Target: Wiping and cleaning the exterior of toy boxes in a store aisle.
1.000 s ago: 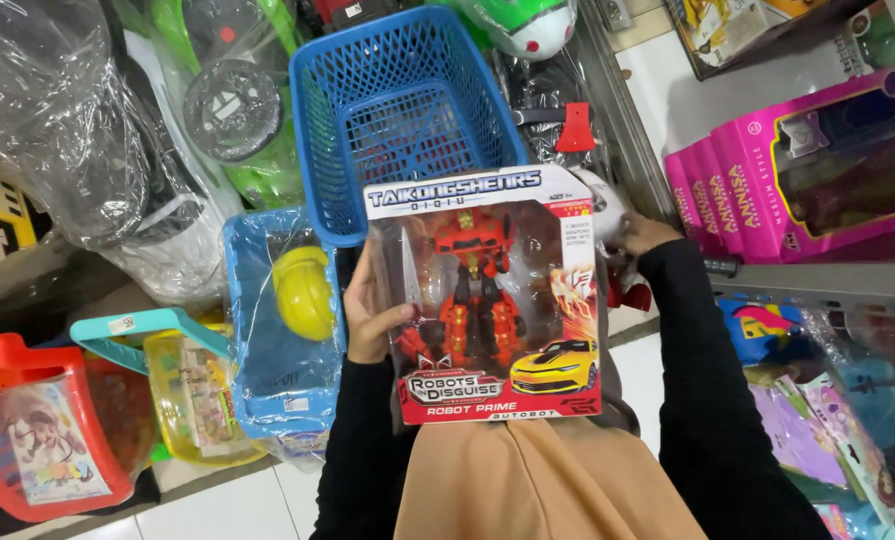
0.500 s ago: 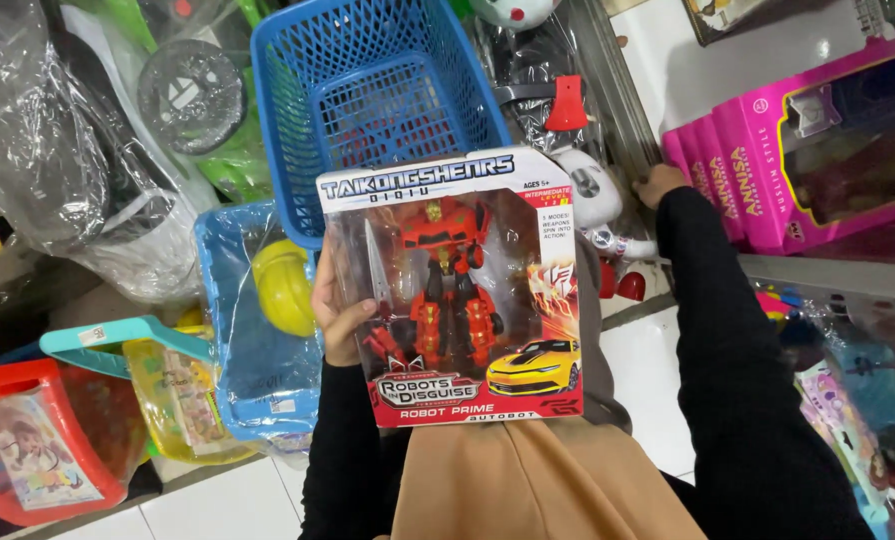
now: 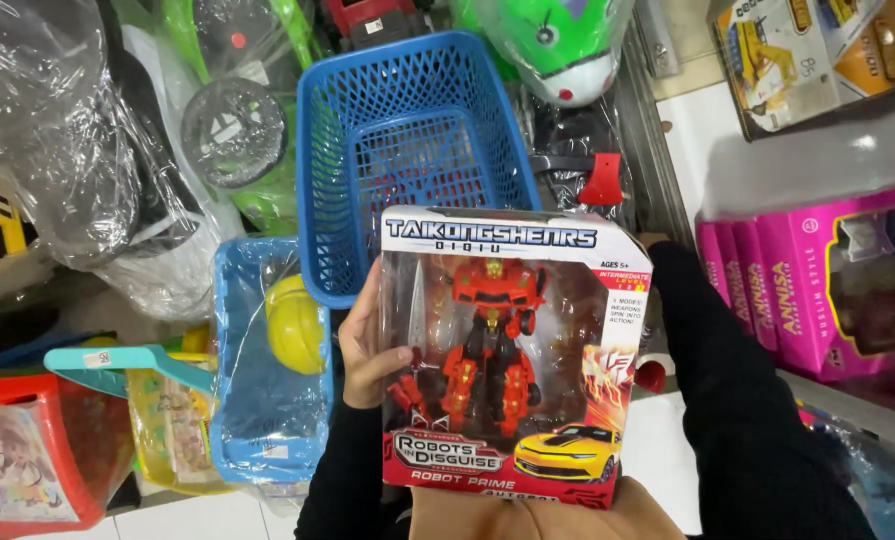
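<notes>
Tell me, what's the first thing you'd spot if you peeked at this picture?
Right in the middle is a boxed toy robot, red behind a clear window with a yellow car pictured in the lower corner; the left hand grips its left edge. Just above it sits an empty blue plastic basket. On the right, bright pink toy boxes line a shelf.

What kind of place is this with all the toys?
Most likely a toy shop. The left hand holds a boxed red robot toy, a row of matching pink boxes sits on a shelf, and a blue shopping basket lies among plastic-wrapped toys.
</notes>
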